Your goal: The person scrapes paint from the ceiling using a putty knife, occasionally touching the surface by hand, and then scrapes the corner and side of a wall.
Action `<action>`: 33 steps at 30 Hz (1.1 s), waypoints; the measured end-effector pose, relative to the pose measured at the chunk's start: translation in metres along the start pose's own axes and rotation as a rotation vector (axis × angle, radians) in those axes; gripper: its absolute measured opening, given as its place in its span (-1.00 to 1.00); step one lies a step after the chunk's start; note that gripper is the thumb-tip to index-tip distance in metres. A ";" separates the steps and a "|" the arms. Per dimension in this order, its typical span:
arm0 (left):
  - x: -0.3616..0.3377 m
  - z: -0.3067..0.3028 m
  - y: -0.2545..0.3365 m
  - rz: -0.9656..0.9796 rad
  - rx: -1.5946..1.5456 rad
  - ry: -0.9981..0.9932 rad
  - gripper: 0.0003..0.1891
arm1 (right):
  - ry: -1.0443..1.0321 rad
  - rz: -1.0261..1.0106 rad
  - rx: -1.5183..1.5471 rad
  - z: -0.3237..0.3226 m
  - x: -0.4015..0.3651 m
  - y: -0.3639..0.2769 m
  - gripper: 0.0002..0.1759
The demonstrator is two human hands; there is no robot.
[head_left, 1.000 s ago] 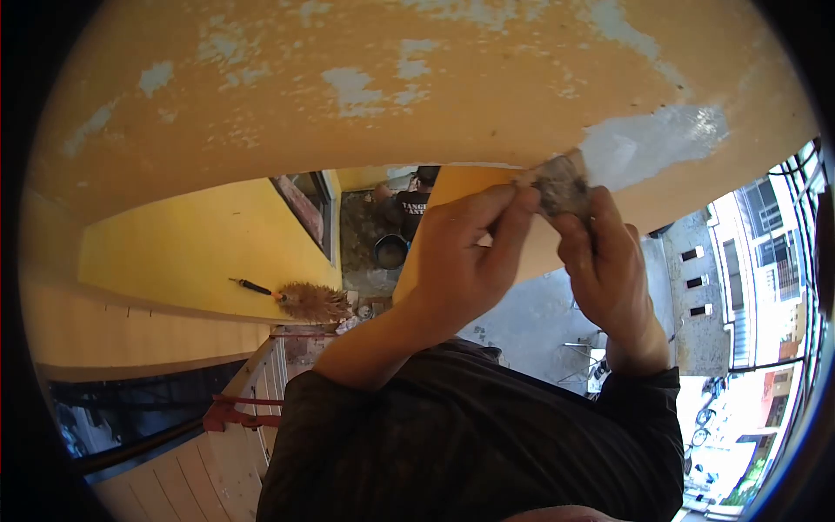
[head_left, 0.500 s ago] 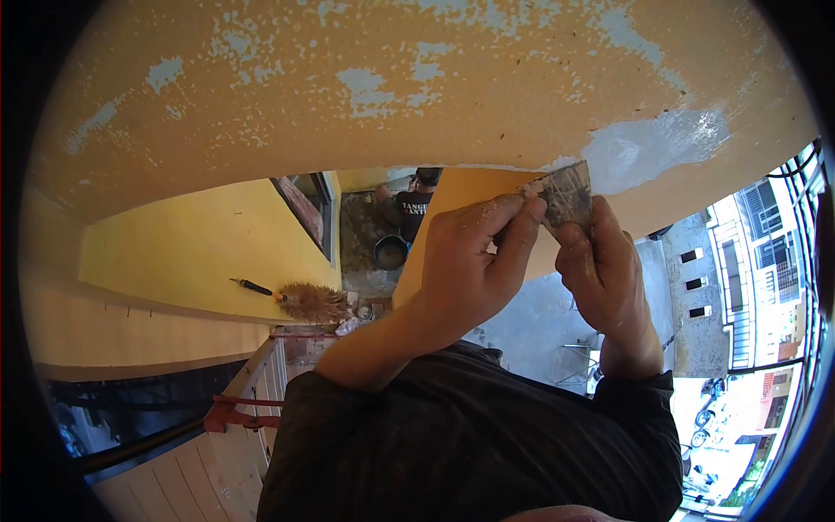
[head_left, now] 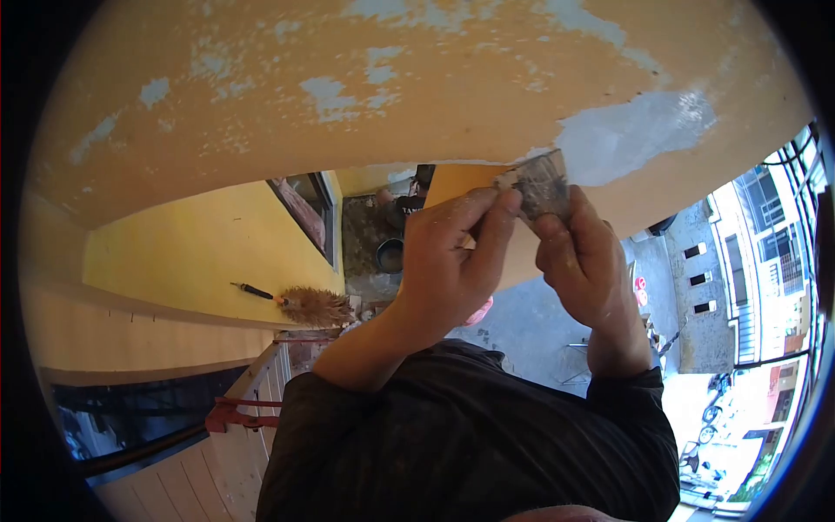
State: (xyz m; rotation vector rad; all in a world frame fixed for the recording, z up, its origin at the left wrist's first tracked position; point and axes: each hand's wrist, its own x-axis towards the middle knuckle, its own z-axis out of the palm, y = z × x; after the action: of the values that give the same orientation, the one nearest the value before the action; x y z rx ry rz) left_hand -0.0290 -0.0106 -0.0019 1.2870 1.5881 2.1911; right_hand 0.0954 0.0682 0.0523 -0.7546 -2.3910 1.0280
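The flat plate (head_left: 541, 178), thin and smeared with grey residue, is located above both hands, directly under the lower edge of the orange painted surface (head_left: 452, 100). Its upper edge slopes, rising toward the right; the upper right corner stands nearest the painted edge, though contact there cannot be confirmed. The lower end is covered by fingers, so the long axis cannot be fixed with certainty. The right hand (head_left: 584, 261) holds the plate from below and to the right, thumb laid across the face and fingers along the right side. The left hand (head_left: 457, 244) is narrowed to a pinch at the left corner, thumb against forefinger. Neither hand is clearly nearer; the plate lies up and left from the right hand, up and right from the left. A smooth grey patch (head_left: 639, 135) lies on the painted surface, just beside the plate and to its right. Further out, a bristly duster (head_left: 317, 307) with a black handle lies well to the left, near the yellow wall (head_left: 200, 244). Below, a dark bucket (head_left: 390, 255) stands near a person in a dark shirt (head_left: 409, 205), partly hidden.
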 end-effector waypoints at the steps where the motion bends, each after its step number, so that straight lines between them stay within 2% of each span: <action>1: -0.001 0.000 0.000 0.006 -0.003 -0.015 -0.80 | 0.016 0.004 0.003 0.001 -0.001 0.001 -0.70; 3: -0.001 0.000 0.001 -0.066 -0.034 0.005 -0.79 | 0.032 -0.126 -0.043 0.001 0.001 0.006 -0.64; 6: -0.006 0.003 -0.007 -0.059 -0.098 0.043 -0.77 | 0.029 -0.177 -0.044 0.003 0.003 0.016 -0.64; 8: -0.007 0.005 -0.002 -0.076 -0.083 0.060 -0.78 | 0.028 -0.123 -0.018 0.001 0.002 0.008 -0.65; 11: -0.010 0.008 0.001 -0.089 -0.046 0.102 -0.77 | -0.020 -0.176 -0.043 -0.002 0.005 0.010 -0.62; 13: -0.009 0.009 0.001 -0.086 -0.019 0.116 -0.76 | -0.029 -0.186 -0.016 -0.005 0.007 0.010 -0.71; 15: -0.010 0.010 -0.002 -0.064 -0.163 0.125 -0.75 | -0.037 -0.200 -0.036 -0.007 0.008 0.011 -0.72; 17: -0.011 0.014 -0.002 -0.069 -0.182 0.139 -0.75 | -0.042 -0.213 -0.053 -0.009 0.009 0.014 -0.73; 19: -0.011 0.018 0.000 -0.074 -0.193 0.152 -0.75 | -0.013 -0.300 -0.108 -0.009 0.010 0.018 -0.64; 21: -0.009 0.024 0.002 -0.057 -0.166 0.297 -0.69 | 0.022 -0.358 -0.095 -0.005 0.014 0.017 -0.65; 24: -0.006 0.018 0.003 0.030 -0.225 0.283 -0.71 | 0.060 -0.438 -0.047 -0.004 0.015 0.016 -0.68; 26: -0.009 0.011 0.001 0.024 -0.209 0.263 -0.72 | 0.059 -0.480 -0.019 -0.006 0.013 0.016 -0.69; 28: -0.018 0.013 -0.001 0.113 -0.191 0.215 -0.72 | -0.028 -0.464 -0.048 -0.009 0.004 0.020 -0.71; 33: -0.025 0.014 0.001 0.068 -0.129 0.155 -0.73 | 0.058 -0.609 0.057 -0.006 0.000 0.033 -0.73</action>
State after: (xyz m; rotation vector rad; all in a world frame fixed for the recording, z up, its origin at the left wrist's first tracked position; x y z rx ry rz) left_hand -0.0031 -0.0149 -0.0135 1.1769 1.4446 2.4444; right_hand 0.1086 0.0905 0.0315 -0.0150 -2.2993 0.7919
